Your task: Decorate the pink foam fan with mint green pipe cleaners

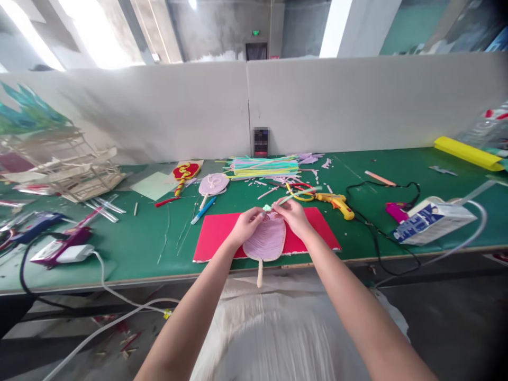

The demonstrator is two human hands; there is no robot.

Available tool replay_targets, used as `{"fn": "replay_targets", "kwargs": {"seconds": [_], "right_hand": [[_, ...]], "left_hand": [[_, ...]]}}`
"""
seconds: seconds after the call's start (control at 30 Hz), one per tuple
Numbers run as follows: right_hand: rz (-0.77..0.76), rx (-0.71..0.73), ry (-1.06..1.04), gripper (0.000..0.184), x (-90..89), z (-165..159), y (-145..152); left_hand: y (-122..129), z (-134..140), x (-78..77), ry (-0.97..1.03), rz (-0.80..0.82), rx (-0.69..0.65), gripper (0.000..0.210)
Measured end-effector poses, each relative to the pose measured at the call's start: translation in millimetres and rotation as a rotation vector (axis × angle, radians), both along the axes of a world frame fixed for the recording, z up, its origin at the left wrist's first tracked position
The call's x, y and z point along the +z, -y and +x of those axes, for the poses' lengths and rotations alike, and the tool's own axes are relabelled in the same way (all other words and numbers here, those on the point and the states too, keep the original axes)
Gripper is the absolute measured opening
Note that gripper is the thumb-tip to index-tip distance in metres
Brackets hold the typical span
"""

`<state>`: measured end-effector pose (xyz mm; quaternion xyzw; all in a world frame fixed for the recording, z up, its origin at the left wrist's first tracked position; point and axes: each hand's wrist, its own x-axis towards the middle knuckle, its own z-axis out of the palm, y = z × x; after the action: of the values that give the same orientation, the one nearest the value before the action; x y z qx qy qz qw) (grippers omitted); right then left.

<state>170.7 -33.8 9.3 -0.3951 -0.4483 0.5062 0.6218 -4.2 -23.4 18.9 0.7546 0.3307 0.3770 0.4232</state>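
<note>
A mint-green pipe cleaner [268,208], coiled into a small shape at one end, is between my two hands. My left hand [249,226] pinches the coiled end with fingertips and thumb. With closed fingers my right hand [294,216] grips the same pipe cleaner, whose free tail points up and right. Below them lies a lilac fan-shaped piece [265,239] of ridged pipe cleaner, its pale handle [260,273] sticking out past the table edge. Under it is a red board [216,233]. Fingers cover part of the coil.
Scissors [304,188] and a yellow glue gun [335,203] lie right of the hands. Behind is a pile of pipe cleaners [264,166]. A second lilac fan [213,184], a red fan [186,170] and a blue pen [203,210] lie left. A power strip [65,246] and carton [432,222] flank the area.
</note>
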Motion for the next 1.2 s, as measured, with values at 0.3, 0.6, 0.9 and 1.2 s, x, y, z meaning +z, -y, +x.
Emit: {"fn": "replay_targets", "kwargs": {"seconds": [0.3, 0.6, 0.9, 1.2], "right_hand": [[-0.066, 0.103, 0.043, 0.033, -3.0, -4.2, 0.2], [-0.091, 0.083, 0.094, 0.034, 1.8, -9.0, 3.6], [-0.026, 0.107, 0.263, 0.033, -2.7, -9.4, 3.8], [0.008, 0.113, 0.316, 0.035, -9.0, -9.4, 0.5]], "left_hand": [[-5.6, -1.1, -4.7, 0.013, 0.039, 0.112, 0.024], [-5.6, -3.0, -3.7, -0.042, 0.047, 0.176, 0.021], [-8.9, -3.0, -7.8, -0.078, 0.032, 0.221, 0.018], [-9.4, -2.4, -9.6, -0.072, 0.006, 0.205, 0.021]]}}
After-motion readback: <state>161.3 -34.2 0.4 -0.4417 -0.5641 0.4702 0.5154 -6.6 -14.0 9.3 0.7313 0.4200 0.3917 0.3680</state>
